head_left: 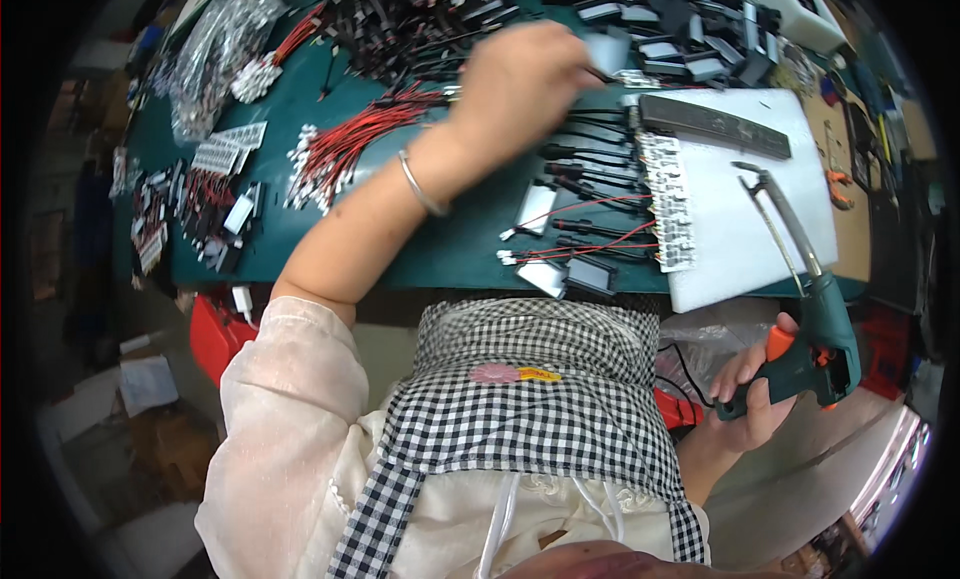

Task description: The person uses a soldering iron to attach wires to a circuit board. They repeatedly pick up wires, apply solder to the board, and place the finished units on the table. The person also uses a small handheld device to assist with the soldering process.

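My left hand (pixel 527 77) reaches across the green work mat, slightly blurred, its fingers pinched on what looks like a thin black cable (pixel 600 76). Down at the right, my right hand (pixel 750 397) is wrapped round the handle of a green soldering gun (pixel 825 329) with an orange trigger. Its long metal tip and thin feed tube point up over a white foam slab (pixel 755 234). Along the slab's left edge lies a strip of small white circuit boards (pixel 667 204); black cables (pixel 600 191) and several red wires run left from it. A dark grey bar (pixel 715 126) rests across the slab.
Red wires with white plugs (pixel 335 164) are bundled left of centre. Black cables (pixel 420 24) pile up at the back, beside dark casings (pixel 690 39). A clear plastic bag (pixel 215 64) sits at the far left, above smaller wired parts (pixel 215 219). Orange-handled pliers (pixel 838 184) lie right.
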Action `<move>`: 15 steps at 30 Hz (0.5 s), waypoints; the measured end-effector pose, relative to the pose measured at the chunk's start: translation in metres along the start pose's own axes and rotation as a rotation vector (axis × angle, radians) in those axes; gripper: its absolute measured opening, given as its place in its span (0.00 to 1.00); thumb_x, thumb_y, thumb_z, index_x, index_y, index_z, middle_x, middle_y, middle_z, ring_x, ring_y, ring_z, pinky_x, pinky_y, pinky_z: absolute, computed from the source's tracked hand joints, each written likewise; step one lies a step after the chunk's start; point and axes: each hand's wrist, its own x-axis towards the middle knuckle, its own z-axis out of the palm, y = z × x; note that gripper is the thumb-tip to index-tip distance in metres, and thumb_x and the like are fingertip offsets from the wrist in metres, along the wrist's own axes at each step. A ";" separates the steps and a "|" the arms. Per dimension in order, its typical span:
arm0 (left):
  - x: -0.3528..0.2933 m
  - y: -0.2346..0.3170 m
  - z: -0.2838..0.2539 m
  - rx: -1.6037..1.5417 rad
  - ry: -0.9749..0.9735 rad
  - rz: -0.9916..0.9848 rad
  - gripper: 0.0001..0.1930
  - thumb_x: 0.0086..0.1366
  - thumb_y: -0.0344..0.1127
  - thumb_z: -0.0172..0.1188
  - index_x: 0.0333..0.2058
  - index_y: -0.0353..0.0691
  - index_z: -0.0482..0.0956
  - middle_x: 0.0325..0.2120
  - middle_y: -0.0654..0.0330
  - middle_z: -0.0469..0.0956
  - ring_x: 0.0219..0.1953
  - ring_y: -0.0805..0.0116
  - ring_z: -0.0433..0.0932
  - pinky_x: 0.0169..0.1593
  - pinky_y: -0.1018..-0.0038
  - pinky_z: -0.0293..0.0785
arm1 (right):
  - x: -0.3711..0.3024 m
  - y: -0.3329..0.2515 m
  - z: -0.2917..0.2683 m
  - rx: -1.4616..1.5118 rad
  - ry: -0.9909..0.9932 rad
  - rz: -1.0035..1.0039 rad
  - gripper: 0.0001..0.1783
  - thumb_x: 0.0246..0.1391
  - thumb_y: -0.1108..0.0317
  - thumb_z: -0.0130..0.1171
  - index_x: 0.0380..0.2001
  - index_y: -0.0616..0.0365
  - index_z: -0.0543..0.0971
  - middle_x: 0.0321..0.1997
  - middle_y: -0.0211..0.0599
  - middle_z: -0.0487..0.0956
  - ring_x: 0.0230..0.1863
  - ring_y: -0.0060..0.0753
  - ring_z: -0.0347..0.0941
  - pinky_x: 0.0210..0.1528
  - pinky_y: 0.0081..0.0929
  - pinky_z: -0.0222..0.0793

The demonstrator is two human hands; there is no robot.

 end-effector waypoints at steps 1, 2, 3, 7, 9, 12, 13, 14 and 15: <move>-0.002 0.030 -0.001 -0.139 0.003 0.044 0.07 0.48 0.27 0.66 0.28 0.39 0.80 0.25 0.57 0.76 0.28 0.57 0.77 0.33 0.68 0.74 | 0.001 0.005 0.008 -0.053 0.040 -0.033 0.42 0.48 0.65 0.65 0.59 0.75 0.56 0.30 0.43 0.73 0.17 0.24 0.67 0.17 0.18 0.68; -0.008 0.054 -0.004 -0.259 -0.050 0.150 0.09 0.45 0.26 0.64 0.28 0.40 0.78 0.24 0.60 0.76 0.31 0.59 0.77 0.35 0.67 0.74 | 0.004 0.010 0.015 -0.101 0.070 -0.063 0.42 0.48 0.63 0.65 0.59 0.74 0.57 0.32 0.45 0.74 0.17 0.24 0.68 0.17 0.17 0.67; -0.018 0.083 -0.008 -0.348 -0.062 0.196 0.09 0.44 0.28 0.61 0.28 0.42 0.78 0.28 0.62 0.77 0.35 0.60 0.77 0.36 0.69 0.73 | 0.009 0.013 0.021 -0.131 0.076 -0.034 0.43 0.47 0.59 0.67 0.59 0.71 0.59 0.40 0.52 0.75 0.26 0.29 0.72 0.26 0.18 0.70; -0.046 0.128 -0.015 -0.462 -0.141 0.367 0.06 0.47 0.35 0.57 0.25 0.43 0.72 0.24 0.64 0.67 0.26 0.68 0.68 0.28 0.73 0.63 | 0.019 0.028 0.049 -0.116 0.036 -0.030 0.46 0.40 0.58 0.71 0.59 0.66 0.60 0.43 0.51 0.76 0.42 0.41 0.73 0.47 0.31 0.70; -0.056 0.126 -0.016 -0.487 -0.111 0.328 0.06 0.47 0.34 0.58 0.26 0.42 0.74 0.24 0.64 0.69 0.26 0.68 0.69 0.29 0.73 0.65 | 0.019 0.027 0.045 -0.159 -0.024 -0.004 0.47 0.39 0.58 0.72 0.59 0.66 0.60 0.43 0.49 0.76 0.42 0.41 0.73 0.46 0.32 0.70; -0.066 0.113 -0.026 -0.464 -0.040 0.176 0.06 0.48 0.30 0.58 0.27 0.41 0.77 0.25 0.62 0.74 0.27 0.66 0.73 0.30 0.72 0.69 | 0.017 0.028 0.045 -0.181 -0.039 0.020 0.50 0.36 0.57 0.75 0.59 0.65 0.60 0.42 0.45 0.76 0.42 0.40 0.75 0.48 0.33 0.72; -0.071 0.101 -0.034 -0.420 -0.004 0.090 0.07 0.47 0.28 0.59 0.29 0.40 0.78 0.26 0.61 0.76 0.28 0.65 0.75 0.31 0.71 0.71 | 0.018 0.027 0.043 -0.179 -0.023 0.034 0.50 0.36 0.57 0.75 0.59 0.64 0.60 0.42 0.45 0.76 0.42 0.40 0.75 0.48 0.33 0.73; -0.075 0.086 -0.045 -0.375 0.032 0.005 0.08 0.47 0.26 0.59 0.30 0.39 0.79 0.27 0.60 0.77 0.29 0.64 0.77 0.32 0.70 0.73 | 0.017 0.027 0.041 -0.177 -0.006 0.048 0.51 0.35 0.57 0.76 0.59 0.64 0.60 0.42 0.44 0.76 0.42 0.40 0.76 0.48 0.33 0.73; -0.081 0.067 -0.063 -0.149 0.030 -0.067 0.09 0.48 0.23 0.58 0.31 0.39 0.79 0.28 0.59 0.79 0.30 0.63 0.78 0.34 0.70 0.75 | 0.018 0.027 0.040 -0.181 0.013 0.060 0.53 0.33 0.56 0.78 0.60 0.63 0.60 0.42 0.43 0.76 0.42 0.40 0.77 0.49 0.34 0.74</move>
